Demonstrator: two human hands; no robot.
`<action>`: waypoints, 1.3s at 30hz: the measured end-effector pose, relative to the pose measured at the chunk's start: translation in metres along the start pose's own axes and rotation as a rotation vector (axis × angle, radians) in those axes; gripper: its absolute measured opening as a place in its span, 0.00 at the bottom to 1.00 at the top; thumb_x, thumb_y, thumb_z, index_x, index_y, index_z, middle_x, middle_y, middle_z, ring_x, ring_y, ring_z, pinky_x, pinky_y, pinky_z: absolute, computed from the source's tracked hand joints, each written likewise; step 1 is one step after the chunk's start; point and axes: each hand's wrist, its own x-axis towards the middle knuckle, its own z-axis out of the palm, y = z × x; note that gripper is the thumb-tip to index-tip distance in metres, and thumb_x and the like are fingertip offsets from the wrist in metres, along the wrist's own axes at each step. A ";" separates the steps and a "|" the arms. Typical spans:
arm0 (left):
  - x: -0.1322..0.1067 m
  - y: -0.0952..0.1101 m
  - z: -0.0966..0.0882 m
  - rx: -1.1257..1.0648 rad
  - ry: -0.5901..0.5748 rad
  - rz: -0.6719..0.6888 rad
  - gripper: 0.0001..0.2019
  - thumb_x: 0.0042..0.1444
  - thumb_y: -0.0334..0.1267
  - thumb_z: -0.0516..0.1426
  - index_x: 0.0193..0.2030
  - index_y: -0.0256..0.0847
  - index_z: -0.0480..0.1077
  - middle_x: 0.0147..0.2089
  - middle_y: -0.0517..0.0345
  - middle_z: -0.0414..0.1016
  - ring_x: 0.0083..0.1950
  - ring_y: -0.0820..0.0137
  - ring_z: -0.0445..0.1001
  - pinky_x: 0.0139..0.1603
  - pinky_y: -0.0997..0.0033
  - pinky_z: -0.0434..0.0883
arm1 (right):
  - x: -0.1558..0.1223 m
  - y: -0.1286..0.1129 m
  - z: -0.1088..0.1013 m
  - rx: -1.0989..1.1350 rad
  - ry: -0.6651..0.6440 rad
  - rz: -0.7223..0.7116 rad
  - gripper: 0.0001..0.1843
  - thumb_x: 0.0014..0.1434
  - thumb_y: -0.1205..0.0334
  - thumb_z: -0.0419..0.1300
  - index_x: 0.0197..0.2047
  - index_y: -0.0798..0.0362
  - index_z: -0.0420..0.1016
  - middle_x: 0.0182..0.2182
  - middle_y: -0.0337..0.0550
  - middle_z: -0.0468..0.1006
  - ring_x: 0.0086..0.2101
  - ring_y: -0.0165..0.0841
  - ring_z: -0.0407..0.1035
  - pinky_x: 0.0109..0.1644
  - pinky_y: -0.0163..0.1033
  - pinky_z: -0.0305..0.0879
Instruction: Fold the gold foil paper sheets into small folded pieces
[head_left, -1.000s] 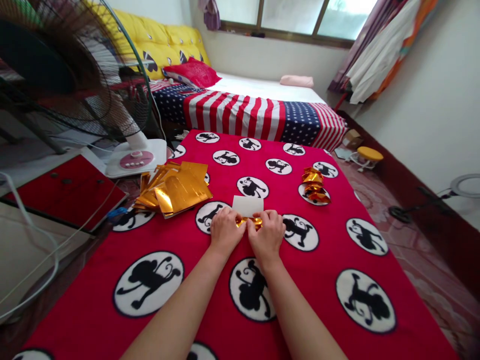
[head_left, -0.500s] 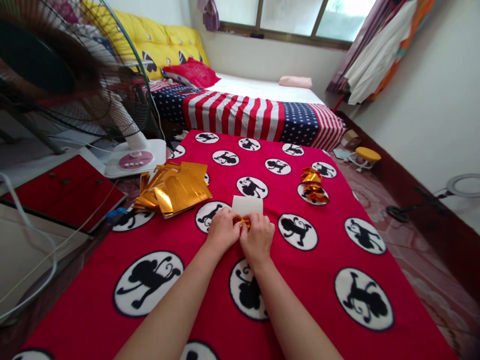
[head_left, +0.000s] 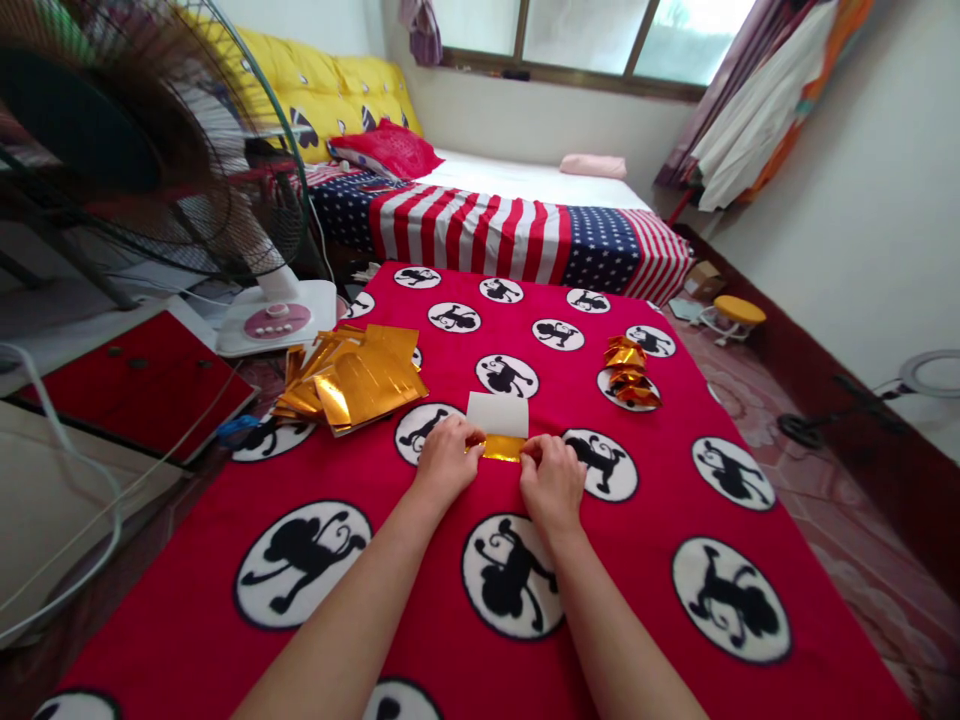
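Note:
A sheet of gold foil paper point(head_left: 502, 447) lies on the red cloth in front of me. Its near edge is turned over and shows gold, while the far part shows its white back. My left hand point(head_left: 450, 455) is closed with thumb and fingers at the left end of the gold strip. At the right end, my right hand point(head_left: 553, 478) pinches the strip's corner. Left of the hands is a loose pile of gold foil sheets point(head_left: 367, 375). Several folded gold foil pieces point(head_left: 630, 372) sit in a row to the right.
A red tablecloth point(head_left: 390, 620) with monkey prints covers the table. A running fan point(head_left: 279, 318) stands at the left, near a red-fronted cabinet point(head_left: 135, 385). Beyond the table is a bed point(head_left: 480, 235). A yellow stool point(head_left: 739, 310) is on the floor at right.
My hands were together at the middle of the strip. The right hand has moved right to its far end, and the gold fold now shows flat between the hands.

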 end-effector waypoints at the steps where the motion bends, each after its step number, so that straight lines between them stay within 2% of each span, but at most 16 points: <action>1: 0.000 0.000 0.001 0.001 0.005 0.002 0.07 0.54 0.32 0.59 0.38 0.41 0.79 0.40 0.52 0.76 0.46 0.63 0.73 0.51 0.63 0.70 | 0.000 -0.002 0.000 0.002 0.024 0.006 0.07 0.57 0.71 0.54 0.35 0.51 0.72 0.35 0.43 0.75 0.39 0.39 0.65 0.41 0.42 0.50; 4: -0.002 0.002 0.002 0.009 0.031 0.015 0.06 0.54 0.32 0.59 0.38 0.41 0.78 0.40 0.52 0.75 0.46 0.63 0.73 0.51 0.64 0.70 | -0.003 -0.017 0.002 0.033 0.123 -0.027 0.12 0.57 0.74 0.51 0.40 0.52 0.72 0.38 0.46 0.75 0.42 0.40 0.65 0.44 0.43 0.53; 5: -0.002 0.002 0.001 0.014 0.039 0.018 0.06 0.54 0.31 0.59 0.37 0.41 0.78 0.40 0.52 0.75 0.45 0.63 0.73 0.50 0.64 0.70 | -0.005 -0.023 0.004 0.055 0.126 -0.072 0.11 0.58 0.71 0.52 0.42 0.53 0.73 0.40 0.47 0.75 0.43 0.41 0.65 0.46 0.43 0.54; 8: -0.003 0.004 0.000 0.036 0.047 0.018 0.07 0.55 0.30 0.57 0.36 0.40 0.77 0.38 0.52 0.74 0.44 0.64 0.73 0.49 0.65 0.69 | -0.011 -0.043 0.014 0.106 0.065 -0.221 0.15 0.61 0.68 0.51 0.49 0.53 0.74 0.47 0.50 0.75 0.48 0.42 0.65 0.51 0.45 0.57; 11: -0.003 0.005 -0.003 0.053 0.049 0.017 0.09 0.57 0.30 0.54 0.32 0.39 0.76 0.36 0.53 0.73 0.41 0.66 0.72 0.45 0.67 0.69 | -0.020 -0.051 0.024 0.135 -0.021 -0.343 0.26 0.62 0.73 0.44 0.61 0.60 0.68 0.60 0.55 0.70 0.59 0.39 0.61 0.62 0.45 0.54; 14: -0.004 0.004 -0.002 0.013 0.057 0.036 0.09 0.58 0.30 0.54 0.32 0.39 0.76 0.36 0.53 0.73 0.41 0.67 0.72 0.45 0.68 0.69 | -0.029 -0.043 0.026 0.041 -0.175 -0.386 0.31 0.61 0.74 0.44 0.67 0.67 0.58 0.66 0.57 0.60 0.66 0.40 0.52 0.68 0.47 0.46; 16: -0.004 0.002 0.000 -0.034 0.067 0.050 0.08 0.56 0.30 0.56 0.35 0.40 0.78 0.37 0.53 0.74 0.42 0.66 0.73 0.46 0.68 0.69 | -0.034 -0.033 0.021 -0.041 -0.236 -0.368 0.30 0.65 0.67 0.46 0.68 0.67 0.56 0.69 0.57 0.54 0.68 0.43 0.47 0.70 0.49 0.43; 19: -0.004 -0.004 0.001 -0.095 0.079 0.045 0.08 0.54 0.28 0.58 0.36 0.40 0.78 0.38 0.53 0.75 0.44 0.66 0.73 0.48 0.68 0.70 | -0.037 -0.019 0.010 -0.136 -0.245 -0.316 0.31 0.67 0.57 0.48 0.69 0.63 0.56 0.70 0.54 0.49 0.69 0.42 0.44 0.70 0.51 0.42; 23: -0.005 -0.010 -0.006 -0.089 0.070 0.008 0.10 0.56 0.26 0.56 0.35 0.40 0.78 0.38 0.53 0.76 0.42 0.66 0.74 0.47 0.67 0.71 | -0.037 -0.010 0.004 -0.188 -0.246 -0.295 0.33 0.67 0.54 0.48 0.70 0.61 0.55 0.70 0.53 0.48 0.69 0.41 0.44 0.71 0.52 0.41; 26: -0.013 -0.002 -0.011 0.046 0.105 0.006 0.13 0.59 0.26 0.52 0.36 0.40 0.79 0.40 0.50 0.76 0.46 0.62 0.74 0.51 0.62 0.70 | -0.038 -0.010 0.006 -0.196 -0.230 -0.297 0.33 0.67 0.53 0.48 0.70 0.61 0.54 0.70 0.53 0.47 0.69 0.41 0.43 0.70 0.52 0.40; 28: -0.023 0.011 -0.010 0.099 0.184 0.044 0.12 0.62 0.32 0.52 0.42 0.38 0.78 0.50 0.46 0.75 0.55 0.58 0.71 0.59 0.57 0.66 | -0.039 -0.010 0.008 -0.206 -0.227 -0.300 0.33 0.67 0.54 0.47 0.70 0.62 0.53 0.71 0.52 0.46 0.70 0.41 0.42 0.71 0.52 0.39; 30: -0.034 0.026 -0.005 0.033 0.091 0.182 0.18 0.63 0.41 0.54 0.57 0.37 0.72 0.61 0.44 0.70 0.63 0.58 0.66 0.65 0.56 0.62 | -0.040 -0.009 0.009 -0.219 -0.238 -0.308 0.33 0.66 0.55 0.47 0.71 0.59 0.52 0.71 0.50 0.44 0.70 0.40 0.41 0.71 0.52 0.39; 32: -0.044 0.038 0.002 -0.019 -0.124 0.348 0.30 0.64 0.50 0.50 0.68 0.37 0.58 0.70 0.43 0.59 0.71 0.58 0.56 0.70 0.53 0.56 | -0.040 -0.008 0.010 -0.232 -0.254 -0.314 0.33 0.66 0.56 0.48 0.72 0.54 0.50 0.71 0.48 0.44 0.70 0.40 0.40 0.71 0.53 0.39; 33: -0.047 0.041 0.005 -0.021 -0.198 0.382 0.34 0.64 0.54 0.48 0.71 0.37 0.52 0.73 0.42 0.53 0.73 0.57 0.51 0.71 0.51 0.53 | -0.040 -0.007 0.011 -0.238 -0.264 -0.316 0.33 0.65 0.57 0.49 0.72 0.52 0.50 0.71 0.47 0.44 0.70 0.41 0.40 0.70 0.53 0.40; 35: -0.051 0.042 0.010 -0.013 -0.268 0.381 0.40 0.63 0.59 0.46 0.74 0.35 0.44 0.75 0.41 0.44 0.76 0.57 0.44 0.73 0.50 0.47 | -0.039 -0.006 0.012 -0.250 -0.289 -0.320 0.33 0.65 0.57 0.49 0.72 0.50 0.50 0.71 0.46 0.43 0.70 0.41 0.39 0.70 0.55 0.39; 39: -0.051 0.032 0.009 0.019 -0.309 0.365 0.45 0.61 0.64 0.44 0.74 0.33 0.38 0.76 0.40 0.39 0.76 0.58 0.40 0.74 0.54 0.45 | -0.038 -0.006 0.011 -0.263 -0.310 -0.304 0.34 0.65 0.57 0.48 0.72 0.54 0.49 0.71 0.47 0.41 0.70 0.41 0.39 0.70 0.57 0.38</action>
